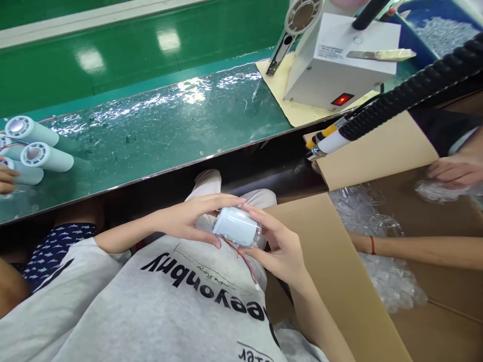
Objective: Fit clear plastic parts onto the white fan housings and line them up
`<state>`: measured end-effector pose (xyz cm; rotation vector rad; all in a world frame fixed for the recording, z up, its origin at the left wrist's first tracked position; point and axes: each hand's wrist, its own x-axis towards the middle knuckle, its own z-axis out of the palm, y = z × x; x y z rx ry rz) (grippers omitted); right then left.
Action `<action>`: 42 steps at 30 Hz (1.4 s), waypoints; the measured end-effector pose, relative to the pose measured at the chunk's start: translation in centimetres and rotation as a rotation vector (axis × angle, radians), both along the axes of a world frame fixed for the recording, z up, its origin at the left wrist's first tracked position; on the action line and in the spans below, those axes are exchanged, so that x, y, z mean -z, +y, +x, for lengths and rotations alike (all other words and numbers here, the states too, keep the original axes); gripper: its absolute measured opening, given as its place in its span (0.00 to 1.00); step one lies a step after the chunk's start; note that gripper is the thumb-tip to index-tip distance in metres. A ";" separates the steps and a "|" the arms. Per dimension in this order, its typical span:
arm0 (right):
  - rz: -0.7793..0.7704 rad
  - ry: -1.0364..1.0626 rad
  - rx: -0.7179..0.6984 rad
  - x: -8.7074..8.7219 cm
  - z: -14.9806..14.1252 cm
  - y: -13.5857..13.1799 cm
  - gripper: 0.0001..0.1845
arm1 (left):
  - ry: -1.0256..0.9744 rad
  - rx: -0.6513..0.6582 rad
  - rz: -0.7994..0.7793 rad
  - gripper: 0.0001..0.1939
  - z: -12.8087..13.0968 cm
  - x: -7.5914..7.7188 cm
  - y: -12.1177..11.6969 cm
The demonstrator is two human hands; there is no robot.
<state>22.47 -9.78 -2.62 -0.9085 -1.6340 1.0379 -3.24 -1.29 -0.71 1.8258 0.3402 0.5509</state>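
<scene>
The green workbench (169, 130) runs across the view, and below its right part an open cardboard box (320, 241) holds a loose heap of clear plastic pieces (392, 286), with co-workers' arms reaching in from the right. A white machine housing (339, 60) with a lit red switch stands on the bench, and a small group of pale blue cylinders (49, 157) lies at the bench's left end, a co-worker's fingers close beside them. Over the person's lap, away from the bench top, the left hand (184, 218) and the right hand (281, 246) are closed around opposite ends of one light blue cylinder (236, 226), thumbs on the near side and fingers over the far side. Clear plastic shows around its right end. The body looks firm and probably has some weight for its size, while the glossy clear plastic seems thin, slippery and easy to crease or dent, so a broad, even grip around the sides should suit it better than a hard pinch. Smallest are the thin red wires (247, 261) trailing from its underside; they look limp and the most fragile part, poor to pull or lift by.
</scene>
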 end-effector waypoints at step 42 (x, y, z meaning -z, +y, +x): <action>0.284 -0.069 0.397 -2.6 2.8 -0.6 0.35 | -0.053 -0.506 -0.863 0.28 -0.8 1.9 2.1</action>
